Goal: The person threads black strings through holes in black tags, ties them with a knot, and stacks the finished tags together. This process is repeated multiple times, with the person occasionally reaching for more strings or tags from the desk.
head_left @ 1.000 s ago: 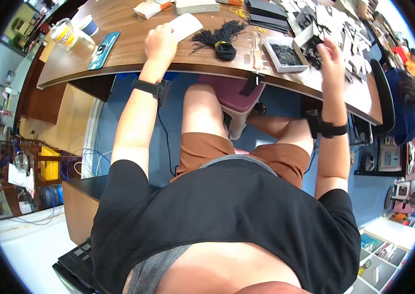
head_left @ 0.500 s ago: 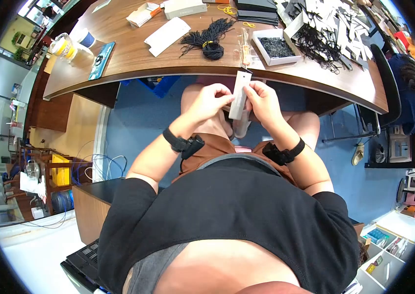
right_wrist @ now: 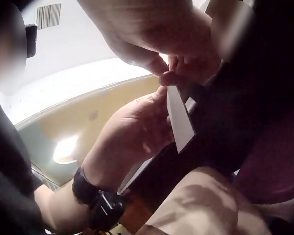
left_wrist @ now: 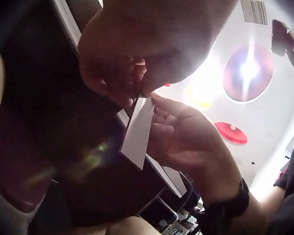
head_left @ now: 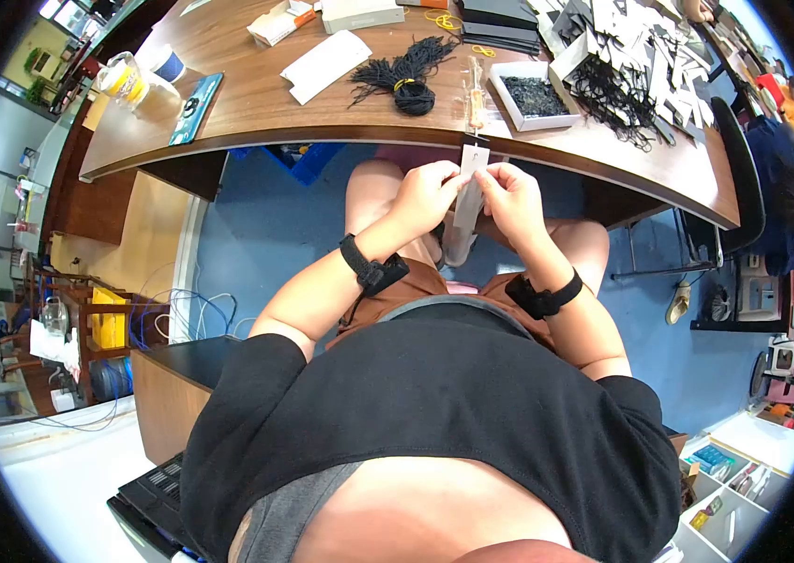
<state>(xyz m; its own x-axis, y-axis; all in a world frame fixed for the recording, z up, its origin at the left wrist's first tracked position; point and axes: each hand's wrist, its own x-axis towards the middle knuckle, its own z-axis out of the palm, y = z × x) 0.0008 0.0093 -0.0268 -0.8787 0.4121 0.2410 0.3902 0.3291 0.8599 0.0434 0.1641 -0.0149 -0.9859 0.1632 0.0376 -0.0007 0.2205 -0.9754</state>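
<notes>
White card tag (head_left: 468, 192), long and narrow, is held upright in front of the seated person, just below the desk (head_left: 256, 103) edge and above the knees. Left hand (head_left: 423, 195) pinches the tag near its top from one side, fingers curled onto it; right hand (head_left: 512, 199) pinches it from the other side at the same height. Both wrist views confirm the grip: the tag (left_wrist: 137, 132) hangs down from the fingertips of the left hand (left_wrist: 137, 54), with the right hand (left_wrist: 183, 134) touching its edge; from the other side the tag (right_wrist: 179, 120) sits between the right hand (right_wrist: 157, 29) above and the left hand (right_wrist: 134, 129) beside it. Whether a cord is on the tag cannot be told. On the desk, well apart from the hands, lie a black cord bundle (head_left: 408, 75), a white tray (head_left: 535, 96) of dark pieces, a heap of tags (head_left: 631, 52), a white envelope (head_left: 325, 66) and a blue phone (head_left: 194, 108).
</notes>
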